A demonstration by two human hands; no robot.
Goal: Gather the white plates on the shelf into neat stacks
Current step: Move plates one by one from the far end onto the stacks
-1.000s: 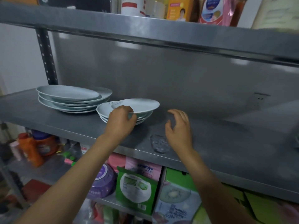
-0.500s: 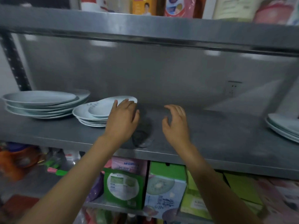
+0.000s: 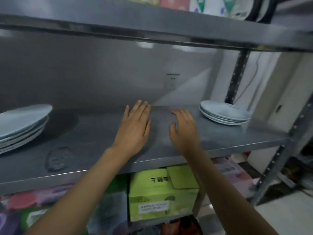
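Two bare forearms reach in from below over a grey metal shelf (image 3: 94, 133), seen from head height. The left hand (image 3: 133, 128) is flat, palm down, its fingers straight and close together, holding nothing. The right hand (image 3: 183, 128) is just beside it, fingers loosely curled and apart, also empty.

Well apart to the right, near the back corner of the shelf, sits a small stack of round white plates (image 3: 223, 114), pale and glossy, their shallow rims nested evenly. At the far left edge of the view lies a second stack of larger white plates (image 3: 22, 124), cut off by the frame, its top plate tilted and the rims fanned unevenly.

Beneath the shelf stands a lime-green cardboard box (image 3: 162, 192) among blurred colourful packages.
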